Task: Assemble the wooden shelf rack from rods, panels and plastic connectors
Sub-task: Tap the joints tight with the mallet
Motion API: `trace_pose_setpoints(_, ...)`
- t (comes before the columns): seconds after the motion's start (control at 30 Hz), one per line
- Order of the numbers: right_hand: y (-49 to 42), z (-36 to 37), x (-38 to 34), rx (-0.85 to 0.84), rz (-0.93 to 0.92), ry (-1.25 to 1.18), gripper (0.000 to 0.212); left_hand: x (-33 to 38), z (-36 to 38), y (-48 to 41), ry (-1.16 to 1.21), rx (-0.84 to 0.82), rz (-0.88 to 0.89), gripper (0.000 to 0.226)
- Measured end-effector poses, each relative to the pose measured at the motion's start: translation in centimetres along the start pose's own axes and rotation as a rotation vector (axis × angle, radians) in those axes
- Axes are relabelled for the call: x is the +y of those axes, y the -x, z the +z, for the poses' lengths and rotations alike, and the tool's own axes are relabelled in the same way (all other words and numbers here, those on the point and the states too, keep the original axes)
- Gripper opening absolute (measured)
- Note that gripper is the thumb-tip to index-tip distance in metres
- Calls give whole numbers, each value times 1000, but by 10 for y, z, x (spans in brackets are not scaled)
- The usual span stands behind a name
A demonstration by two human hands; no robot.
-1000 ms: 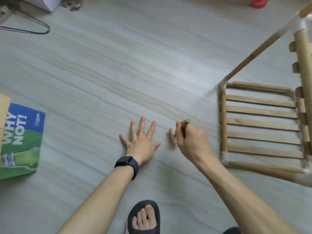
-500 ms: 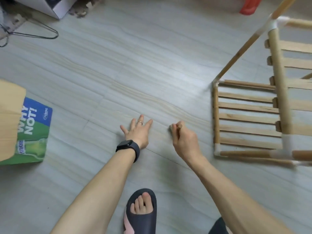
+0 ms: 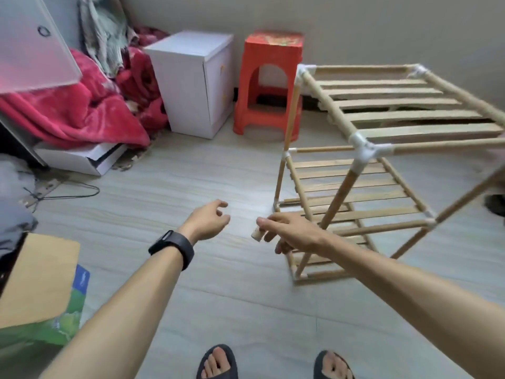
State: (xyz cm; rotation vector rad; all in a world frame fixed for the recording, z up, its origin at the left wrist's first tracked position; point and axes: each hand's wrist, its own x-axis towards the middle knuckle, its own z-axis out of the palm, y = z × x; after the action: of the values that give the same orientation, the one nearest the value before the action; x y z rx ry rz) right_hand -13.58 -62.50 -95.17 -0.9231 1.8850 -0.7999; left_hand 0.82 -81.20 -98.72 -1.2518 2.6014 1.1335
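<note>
**While reaching out over grey wood-grain floor [image 3: 153,187]**

Pinched between thumb and curled fingers of right hand [image 3: 289,231]: short pale round wooden peg [image 3: 257,233]. Left hand [image 3: 210,220] loosely curled, holding nothing, black smartwatch [image 3: 172,248] at wrist. Behind right hand, three-tier wooden rack [image 3: 355,170] of round rods and flat slats, joined by white plastic connectors [image 3: 364,149]. Print on green-blue carton [image 3: 68,324] too blurred to read.
</note>
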Motion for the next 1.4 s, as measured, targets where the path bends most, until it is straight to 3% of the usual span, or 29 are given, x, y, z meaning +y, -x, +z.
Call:
trace_pose_setpoints(0.2,108,-54,-27,-106,-96,-196,70,102,-28,37,269,246,243,38)
trace_pose_setpoints(0.33,163,-82,-12,-107,-106,-383,72,164,-26,66,243,302,424,38)
trace_pose_setpoints(0.4,181,-94,-3,-22,-58,-428,64,191,-21,78,202,293,484,39)
trace_pose_setpoints(0.6,230,-127,42,259,-75,-245,11,249,9,97,76,289,582,42)
trace_pose_setpoints(0.77,270,-159,74,646,-133,-333,20,270,39,88,-186,397,622,54)
trace_pose_setpoints(0.87,272,-166,79,863,-179,-208,17,264,56,84,10,574,671,71)
trace_pose_setpoints(0.97,263,-169,63,920,-290,-40,23,247,72,83,420,476,528,58)
trace_pose_setpoints(1.13,232,-165,14,861,-414,362,11,217,76,80,281,463,539,39)
trace_pose_setpoints(1.2,219,-160,-4,825,-491,401,15,217,71,79,251,456,543,34)
trace_pose_setpoints(1.3,207,-150,-22,903,-659,339,14,218,66,78,200,407,550,32)
trace_pose_setpoints(1.4,199,-143,-26,868,-589,476,20,216,64,74,204,387,546,28)
